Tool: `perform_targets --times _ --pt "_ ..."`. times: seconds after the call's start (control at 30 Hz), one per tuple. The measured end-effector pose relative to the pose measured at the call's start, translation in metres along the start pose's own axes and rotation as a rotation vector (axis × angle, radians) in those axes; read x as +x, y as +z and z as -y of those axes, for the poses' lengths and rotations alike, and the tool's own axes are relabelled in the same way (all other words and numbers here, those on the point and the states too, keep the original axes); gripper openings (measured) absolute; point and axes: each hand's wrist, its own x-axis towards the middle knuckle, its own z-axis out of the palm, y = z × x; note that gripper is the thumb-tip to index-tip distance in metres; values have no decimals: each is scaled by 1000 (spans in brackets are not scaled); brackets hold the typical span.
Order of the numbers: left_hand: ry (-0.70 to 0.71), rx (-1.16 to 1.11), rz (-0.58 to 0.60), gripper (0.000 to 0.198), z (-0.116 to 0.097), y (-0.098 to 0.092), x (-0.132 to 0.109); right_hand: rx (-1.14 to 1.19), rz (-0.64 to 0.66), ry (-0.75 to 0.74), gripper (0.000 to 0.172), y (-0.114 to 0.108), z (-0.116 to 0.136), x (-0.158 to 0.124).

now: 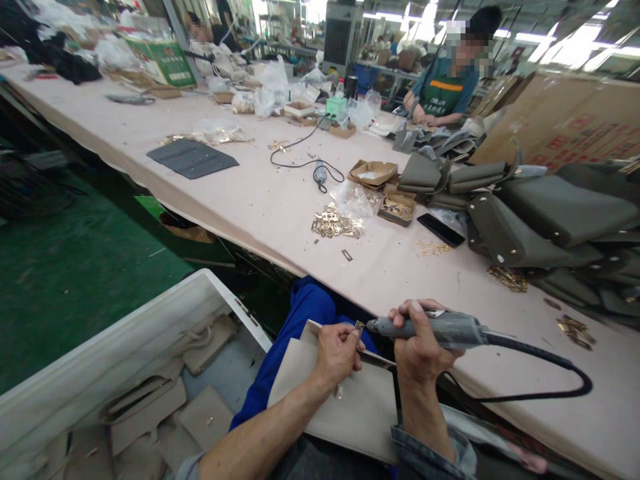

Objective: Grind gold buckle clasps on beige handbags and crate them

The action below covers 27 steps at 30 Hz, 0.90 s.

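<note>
Head view: left hand (336, 352) pinches a small metal clip (359, 328) over the lap's beige panel (350, 407) — probably light, stiff, slippery, best held edgewise; right hand (420, 347) wraps a corded grinder (445, 329), tip beside it.

Bright overhead glare — edges warped, faces blurred.

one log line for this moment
left hand: pinches metal fitting at beige panel edge | right hand: grips rotary tool, tip at fitting
</note>
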Motion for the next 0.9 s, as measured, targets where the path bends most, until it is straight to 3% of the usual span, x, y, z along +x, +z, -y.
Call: perform_targets --times 0.2,0.53,0.9 --pt "7 -27 17 34 5 -2 2 -83 96 -101 13 7 2 -6" --pt "12 28 22 30 -9 -3 -3 -226 290 -158 18 18 5 -15" --pt "100 -118 80 37 4 -12 -2 -228 365 -8 16 19 0 -4"
